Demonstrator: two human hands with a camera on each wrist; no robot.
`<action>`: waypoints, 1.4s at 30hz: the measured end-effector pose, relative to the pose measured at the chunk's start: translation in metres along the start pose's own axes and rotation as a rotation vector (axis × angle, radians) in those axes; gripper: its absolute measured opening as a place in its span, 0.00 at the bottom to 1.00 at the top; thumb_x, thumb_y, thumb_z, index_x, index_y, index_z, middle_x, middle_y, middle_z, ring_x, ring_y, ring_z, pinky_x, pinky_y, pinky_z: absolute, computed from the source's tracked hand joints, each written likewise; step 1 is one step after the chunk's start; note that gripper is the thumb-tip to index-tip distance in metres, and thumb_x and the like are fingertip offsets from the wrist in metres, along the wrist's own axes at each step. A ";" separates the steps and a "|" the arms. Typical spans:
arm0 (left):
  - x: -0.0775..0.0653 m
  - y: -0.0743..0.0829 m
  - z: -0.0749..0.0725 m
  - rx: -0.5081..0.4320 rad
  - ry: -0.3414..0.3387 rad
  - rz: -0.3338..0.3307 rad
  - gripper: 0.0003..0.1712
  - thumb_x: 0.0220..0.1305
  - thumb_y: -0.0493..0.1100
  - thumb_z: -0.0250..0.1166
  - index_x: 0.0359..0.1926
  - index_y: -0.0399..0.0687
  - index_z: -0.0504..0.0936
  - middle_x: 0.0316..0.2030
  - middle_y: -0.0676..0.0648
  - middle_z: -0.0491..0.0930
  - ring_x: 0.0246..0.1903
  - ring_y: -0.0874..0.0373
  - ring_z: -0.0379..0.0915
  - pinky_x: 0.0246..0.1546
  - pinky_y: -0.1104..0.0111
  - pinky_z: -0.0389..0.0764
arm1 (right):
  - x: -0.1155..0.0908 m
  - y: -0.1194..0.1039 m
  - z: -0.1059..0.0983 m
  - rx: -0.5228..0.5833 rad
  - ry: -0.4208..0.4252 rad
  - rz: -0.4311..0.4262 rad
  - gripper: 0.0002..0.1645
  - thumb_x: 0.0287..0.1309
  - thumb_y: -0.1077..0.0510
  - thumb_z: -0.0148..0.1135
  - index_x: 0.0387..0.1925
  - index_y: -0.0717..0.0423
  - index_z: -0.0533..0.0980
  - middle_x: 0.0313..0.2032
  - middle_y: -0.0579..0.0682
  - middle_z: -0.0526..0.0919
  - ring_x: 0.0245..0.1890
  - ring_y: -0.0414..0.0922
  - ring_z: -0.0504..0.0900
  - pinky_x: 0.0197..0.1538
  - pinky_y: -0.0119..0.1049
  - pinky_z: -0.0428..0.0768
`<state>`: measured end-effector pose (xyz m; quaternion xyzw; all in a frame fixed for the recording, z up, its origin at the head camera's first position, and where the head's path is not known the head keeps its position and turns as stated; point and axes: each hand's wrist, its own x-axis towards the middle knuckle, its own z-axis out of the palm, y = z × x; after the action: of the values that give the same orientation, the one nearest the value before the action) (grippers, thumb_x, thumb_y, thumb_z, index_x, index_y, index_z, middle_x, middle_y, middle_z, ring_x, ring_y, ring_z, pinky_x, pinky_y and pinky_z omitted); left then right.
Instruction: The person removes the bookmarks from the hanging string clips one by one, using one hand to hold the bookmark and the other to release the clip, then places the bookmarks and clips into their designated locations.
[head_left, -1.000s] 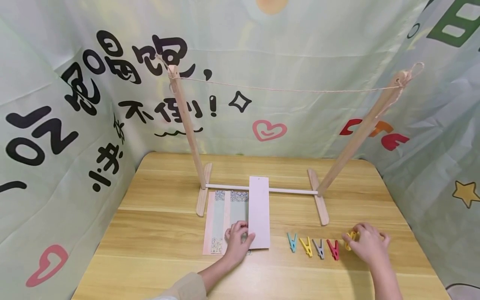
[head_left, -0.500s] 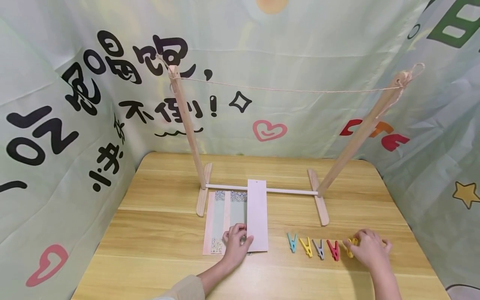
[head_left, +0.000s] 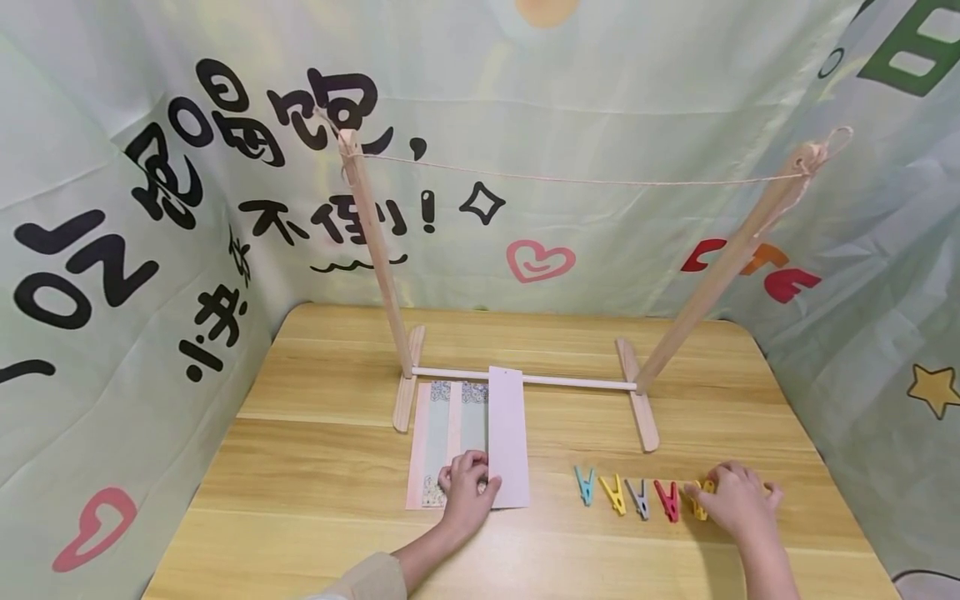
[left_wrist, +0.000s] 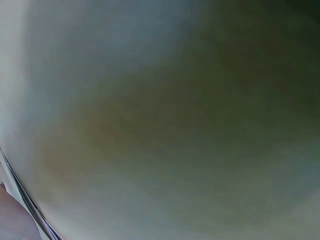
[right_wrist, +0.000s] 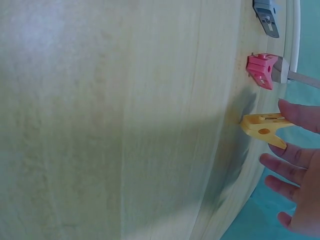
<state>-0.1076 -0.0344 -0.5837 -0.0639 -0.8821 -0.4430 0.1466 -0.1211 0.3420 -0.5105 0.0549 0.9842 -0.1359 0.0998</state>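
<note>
My left hand point(head_left: 467, 493) pinches a plain lilac card strip point(head_left: 507, 437) at its lower left edge, thumb over the front. This strip, with a tiny hole near its top, overlaps a row of patterned card strips point(head_left: 436, 446) on the wooden table. Farther right, my right hand point(head_left: 741, 498) holds a yellow clothespin point(right_wrist: 263, 128) between thumb and index finger, the other fingers spread. Left of that hand lie a red clothespin point(head_left: 667, 501), a grey clothespin point(head_left: 638, 499), another yellow clothespin point(head_left: 613, 495) and a blue clothespin point(head_left: 584, 485). The left wrist view is mostly dark blur.
Behind the cards stands a wooden frame with a left post point(head_left: 375, 250), a right post point(head_left: 720, 275) and a white crossbar point(head_left: 581, 382) low down. Thin string point(head_left: 570, 179) runs between the post tops. Printed cloth point(head_left: 615, 100) surrounds the table point(head_left: 300, 467).
My left hand has shifted slightly left and toward me with the lilac card strip, which covers more of the patterned strips. The right hand has lowered slightly with the yellow clothespin.
</note>
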 end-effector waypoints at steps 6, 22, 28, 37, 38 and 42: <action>0.000 -0.004 0.001 0.101 0.016 0.014 0.11 0.45 0.39 0.67 0.15 0.48 0.73 0.38 0.50 0.74 0.44 0.52 0.63 0.46 0.52 0.47 | 0.001 -0.001 0.003 0.009 0.014 -0.004 0.42 0.47 0.32 0.58 0.37 0.70 0.74 0.48 0.74 0.68 0.48 0.70 0.63 0.48 0.69 0.46; -0.004 -0.007 -0.004 0.301 -0.031 0.023 0.19 0.44 0.45 0.67 0.11 0.55 0.64 0.38 0.51 0.67 0.45 0.52 0.58 0.47 0.49 0.47 | 0.001 -0.003 0.011 0.046 0.037 -0.001 0.37 0.47 0.36 0.61 0.33 0.70 0.74 0.47 0.74 0.67 0.48 0.70 0.61 0.49 0.70 0.42; -0.004 -0.007 -0.005 0.341 -0.038 0.017 0.19 0.44 0.46 0.66 0.11 0.55 0.64 0.39 0.50 0.66 0.45 0.51 0.57 0.48 0.49 0.47 | 0.002 -0.005 0.011 0.044 0.030 0.011 0.37 0.48 0.36 0.61 0.33 0.70 0.73 0.47 0.74 0.67 0.49 0.70 0.60 0.49 0.71 0.40; -0.003 -0.009 -0.005 0.376 -0.042 0.001 0.20 0.42 0.47 0.66 0.10 0.55 0.61 0.35 0.51 0.62 0.41 0.52 0.56 0.48 0.49 0.47 | 0.003 -0.005 0.013 0.022 0.005 0.049 0.38 0.49 0.37 0.60 0.36 0.72 0.74 0.48 0.74 0.65 0.51 0.70 0.57 0.51 0.70 0.39; -0.002 -0.009 -0.005 0.379 -0.042 0.000 0.20 0.42 0.48 0.66 0.10 0.55 0.61 0.35 0.51 0.62 0.41 0.53 0.56 0.48 0.49 0.47 | 0.003 -0.005 0.013 0.020 0.000 0.054 0.38 0.49 0.37 0.60 0.37 0.73 0.74 0.48 0.74 0.65 0.52 0.70 0.57 0.51 0.70 0.39; -0.003 -0.010 -0.005 0.386 -0.052 -0.003 0.21 0.42 0.49 0.66 0.10 0.55 0.61 0.34 0.51 0.61 0.40 0.52 0.56 0.48 0.49 0.47 | 0.003 -0.004 0.015 0.021 -0.009 0.064 0.39 0.50 0.37 0.59 0.38 0.73 0.73 0.49 0.74 0.64 0.52 0.70 0.56 0.51 0.71 0.38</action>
<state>-0.1064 -0.0445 -0.5888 -0.0447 -0.9542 -0.2642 0.1327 -0.1223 0.3341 -0.5242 0.0865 0.9800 -0.1433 0.1079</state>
